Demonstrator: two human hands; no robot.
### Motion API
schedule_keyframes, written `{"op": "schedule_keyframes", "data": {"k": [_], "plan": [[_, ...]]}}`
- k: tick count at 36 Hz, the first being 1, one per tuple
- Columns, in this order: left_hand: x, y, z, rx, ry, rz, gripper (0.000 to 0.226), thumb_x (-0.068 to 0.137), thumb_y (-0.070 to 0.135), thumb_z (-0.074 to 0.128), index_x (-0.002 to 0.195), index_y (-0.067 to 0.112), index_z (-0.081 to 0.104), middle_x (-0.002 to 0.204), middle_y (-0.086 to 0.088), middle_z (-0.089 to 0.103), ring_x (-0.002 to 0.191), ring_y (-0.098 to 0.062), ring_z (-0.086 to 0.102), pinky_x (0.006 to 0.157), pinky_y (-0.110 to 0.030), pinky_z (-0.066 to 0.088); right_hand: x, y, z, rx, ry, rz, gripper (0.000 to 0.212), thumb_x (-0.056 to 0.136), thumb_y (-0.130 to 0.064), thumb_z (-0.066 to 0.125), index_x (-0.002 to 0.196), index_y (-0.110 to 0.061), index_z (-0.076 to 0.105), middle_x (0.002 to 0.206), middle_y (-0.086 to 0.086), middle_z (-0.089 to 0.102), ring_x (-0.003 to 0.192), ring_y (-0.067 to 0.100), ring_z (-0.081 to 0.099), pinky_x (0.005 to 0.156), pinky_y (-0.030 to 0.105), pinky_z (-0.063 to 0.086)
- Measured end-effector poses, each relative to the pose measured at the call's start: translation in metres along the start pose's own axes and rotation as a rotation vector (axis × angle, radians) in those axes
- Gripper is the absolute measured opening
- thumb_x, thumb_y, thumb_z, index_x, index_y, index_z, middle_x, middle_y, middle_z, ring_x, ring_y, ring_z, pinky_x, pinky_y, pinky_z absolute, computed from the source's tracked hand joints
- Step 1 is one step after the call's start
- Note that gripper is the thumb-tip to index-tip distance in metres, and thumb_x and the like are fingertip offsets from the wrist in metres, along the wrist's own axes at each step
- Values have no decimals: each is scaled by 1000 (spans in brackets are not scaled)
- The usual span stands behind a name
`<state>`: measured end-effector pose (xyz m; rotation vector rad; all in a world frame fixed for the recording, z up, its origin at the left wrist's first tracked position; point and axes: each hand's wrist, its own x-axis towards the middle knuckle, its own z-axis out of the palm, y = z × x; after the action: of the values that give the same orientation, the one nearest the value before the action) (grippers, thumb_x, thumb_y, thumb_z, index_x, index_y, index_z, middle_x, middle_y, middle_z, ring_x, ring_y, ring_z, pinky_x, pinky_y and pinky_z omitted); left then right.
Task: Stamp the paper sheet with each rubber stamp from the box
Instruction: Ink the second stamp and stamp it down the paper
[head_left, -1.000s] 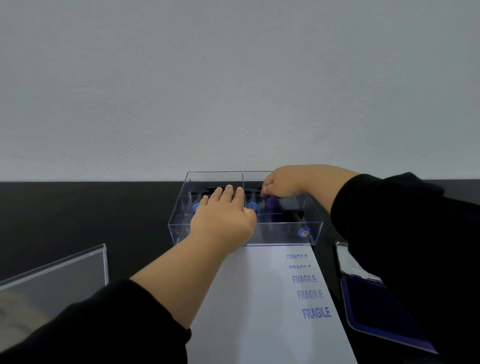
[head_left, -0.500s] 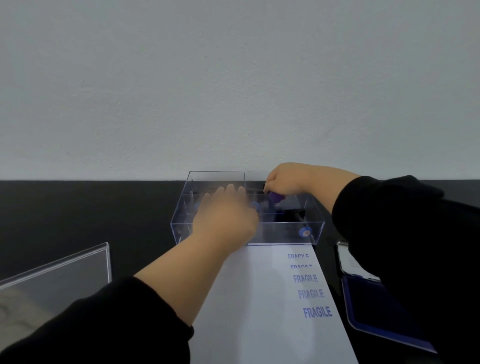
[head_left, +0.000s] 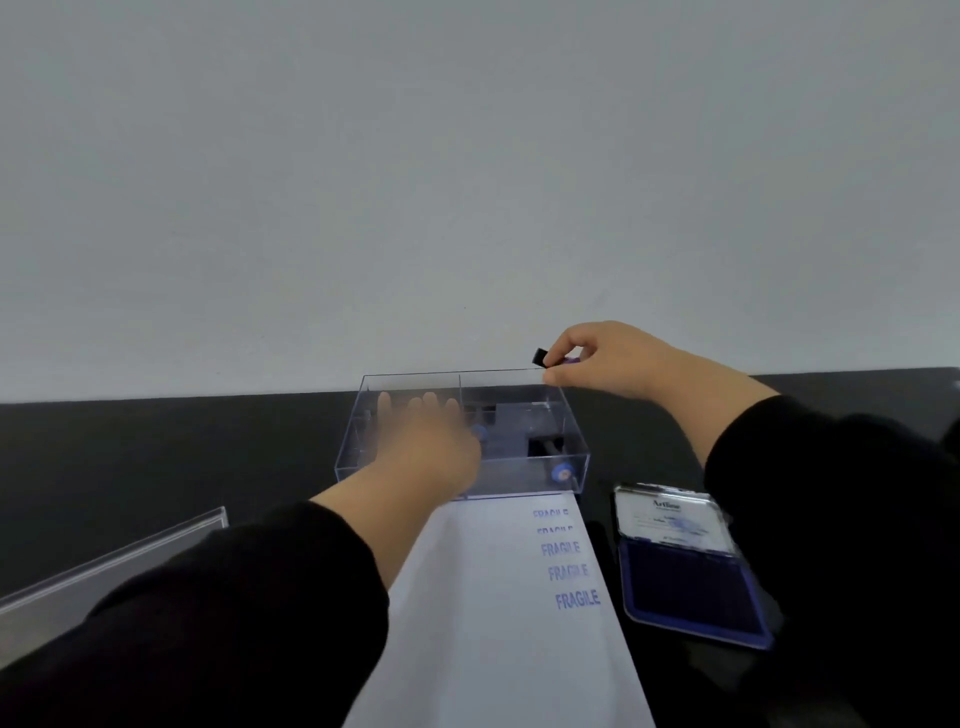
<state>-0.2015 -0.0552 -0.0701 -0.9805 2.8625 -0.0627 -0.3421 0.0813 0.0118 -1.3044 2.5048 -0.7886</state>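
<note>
A head-worn view looks down at a black tabletop (head_left: 156, 441) against a pale wall; two hands in black sleeves reach forward. The right hand (head_left: 608, 361) is raised above the far right corner of a clear plastic box (head_left: 519, 480), its fingers and thumb curled in a pinch round a small rubber stamp (head_left: 543, 357); the stamp's black base points left and a purple handle shows between the fingers. The left hand (head_left: 426, 449) lies blurred over the left half of the box, fingers straight and spread, holding nothing that can be seen; whether it presses on the box cannot be told. More stamps (head_left: 558, 467) with blue-capped handles lie in the right compartment.

The paper sheet (head_left: 483, 623) lies just in front of the box, running toward the viewer; five blue "FRAGILE" prints descend its right side. An open ink pad (head_left: 691, 587), blue in its tray and with its lid folded back, sits just right of the sheet. A clear acrylic lid (head_left: 104, 566) lies at lower left.

The step in hand seems to be carrying the picked stamp to the ink; to do it well, turn the stamp face down, press it squarely and lightly on the pad, then set it on unprinted paper clear of the earlier prints, pressing straight down without rocking; steadying the sheet with the free hand would likely prevent smearing.
</note>
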Motion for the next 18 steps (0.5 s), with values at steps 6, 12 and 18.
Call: {"op": "schedule_keyframes", "data": {"k": [6,12,18], "plan": [[-28,9,-5,-56,13,8,55,101,33,7,152,15,0,159,-9,-3,147,-24,-3,113,-54,-11,-41,2,-13,113,98,71,12,84,-32,68,95,-27,65,78,-14,47,70,3,47,60,19,35],[-71,17,2,-47,2,42,55,101,33,8,152,16,-4,159,-7,-8,146,-23,-9,115,-54,-11,-87,1,-12,222,170,188,12,87,-24,65,98,-29,63,84,-8,56,73,10,57,57,20,38],[-116,22,25,-60,5,51,55,102,32,10,152,16,-4,159,-8,-12,146,-22,-12,113,-50,-12,-139,3,-2,322,239,300,22,89,-11,59,105,-26,61,90,-5,57,79,13,64,66,25,51]]}}
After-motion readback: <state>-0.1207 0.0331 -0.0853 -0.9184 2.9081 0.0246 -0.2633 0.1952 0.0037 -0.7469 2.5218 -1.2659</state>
